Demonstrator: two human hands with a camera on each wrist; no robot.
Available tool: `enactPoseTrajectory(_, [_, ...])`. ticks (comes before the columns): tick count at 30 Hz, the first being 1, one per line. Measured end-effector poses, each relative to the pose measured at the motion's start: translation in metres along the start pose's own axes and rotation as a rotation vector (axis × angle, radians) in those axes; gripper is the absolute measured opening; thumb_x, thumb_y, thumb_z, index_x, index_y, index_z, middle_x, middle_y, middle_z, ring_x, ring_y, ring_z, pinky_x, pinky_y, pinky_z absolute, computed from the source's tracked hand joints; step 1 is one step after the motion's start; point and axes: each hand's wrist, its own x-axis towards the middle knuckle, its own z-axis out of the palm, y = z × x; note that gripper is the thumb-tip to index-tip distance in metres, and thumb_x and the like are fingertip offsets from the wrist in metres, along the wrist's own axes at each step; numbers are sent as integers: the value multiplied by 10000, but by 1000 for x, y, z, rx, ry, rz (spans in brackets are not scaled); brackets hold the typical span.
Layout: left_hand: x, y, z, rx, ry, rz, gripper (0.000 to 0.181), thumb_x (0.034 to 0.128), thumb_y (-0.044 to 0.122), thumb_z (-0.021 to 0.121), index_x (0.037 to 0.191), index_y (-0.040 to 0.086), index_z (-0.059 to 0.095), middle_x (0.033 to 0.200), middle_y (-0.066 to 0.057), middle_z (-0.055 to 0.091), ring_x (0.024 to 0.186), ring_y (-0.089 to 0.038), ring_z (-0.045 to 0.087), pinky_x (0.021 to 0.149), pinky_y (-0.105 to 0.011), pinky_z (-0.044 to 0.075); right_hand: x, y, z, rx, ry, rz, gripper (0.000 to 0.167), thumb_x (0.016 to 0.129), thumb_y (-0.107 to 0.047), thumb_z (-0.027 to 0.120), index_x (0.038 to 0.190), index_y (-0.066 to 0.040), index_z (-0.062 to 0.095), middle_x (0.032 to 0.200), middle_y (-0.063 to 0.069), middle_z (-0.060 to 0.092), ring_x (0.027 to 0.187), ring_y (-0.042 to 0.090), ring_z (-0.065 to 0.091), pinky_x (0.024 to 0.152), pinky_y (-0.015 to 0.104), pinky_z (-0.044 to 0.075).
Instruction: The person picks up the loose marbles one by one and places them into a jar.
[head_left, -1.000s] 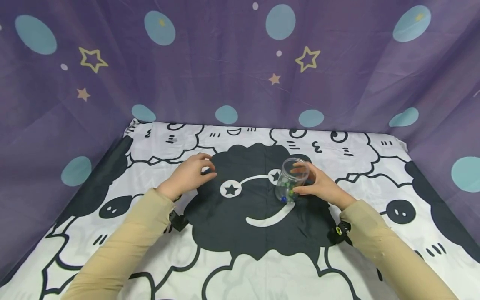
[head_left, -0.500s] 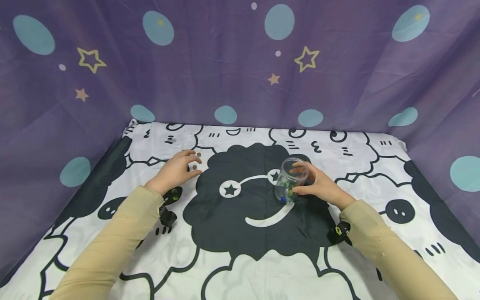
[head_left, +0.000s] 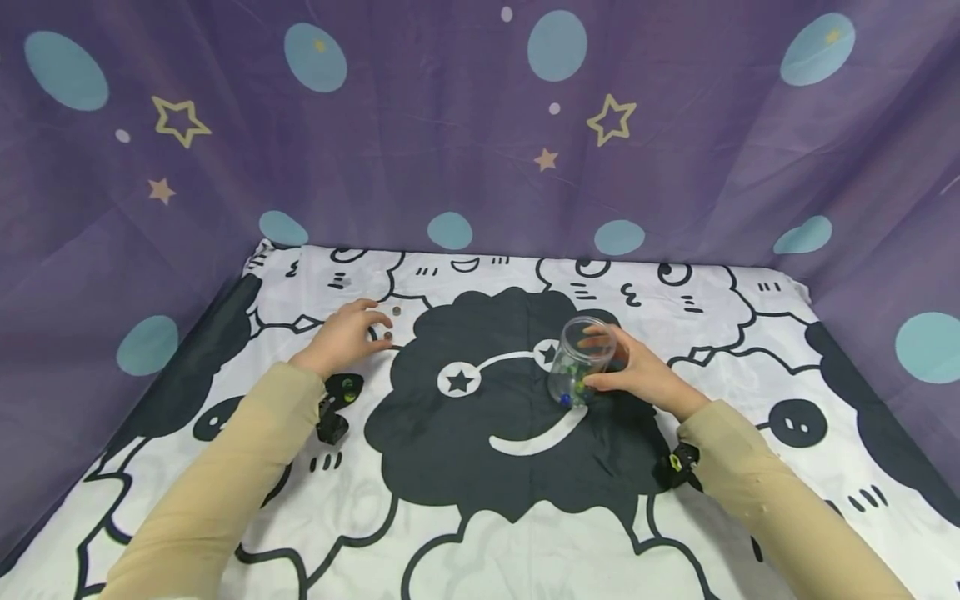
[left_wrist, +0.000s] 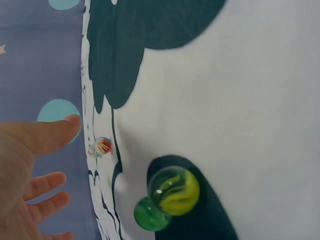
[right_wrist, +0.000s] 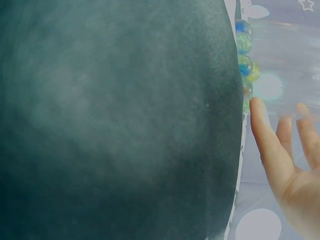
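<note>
My right hand grips a clear jar from its right side; several coloured marbles lie at the jar's bottom. The jar stands slightly tilted on the dark cloud print. Over at the left, my left hand has its fingers spread and bent beside two small marbles, one of them close to the thumb tip. In the left wrist view a red-striped marble lies beyond the thumb, and nearer are a yellow-green marble and a green marble touching each other.
A white cloth with black cloud faces covers the table. Purple curtains with blue dots and stars stand behind it and at both sides. Two marbles lie by my left wrist.
My left hand has moved to the left, and the marbles at its fingers and by its wrist have come into view. My right hand and the jar have stayed nearly still.
</note>
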Motion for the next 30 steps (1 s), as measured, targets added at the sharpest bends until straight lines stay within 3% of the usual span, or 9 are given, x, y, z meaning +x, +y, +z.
enactPoseTrajectory(8, [5,-4,2,49,-12,-49,283,862,223,695,1092,58,689,1349,-300,455,1246,-480,422,988,-663,354,0,2,0,19,-5,3,713,831,-97,723,1415,-21,321,1425,218,404,1198,380,466,763,331,580])
enactPoseTrajectory(19, [11,-8,5,9,-87,-95,291,871,234,680,1105,62,678,1392,-314,396,1257,-521,385,993,-707,315,1,1,-1,9,-3,18,717,826,-101,729,1414,-26,326,1418,214,410,1183,371,481,746,325,579])
enactPoseTrajectory(30, [18,-11,10,9,-95,-79,164,859,212,682,976,103,713,1317,-274,492,1209,-491,452,942,-681,379,2,0,-1,6,-9,23,714,826,-103,729,1415,-39,332,1418,211,412,1151,374,503,751,328,577])
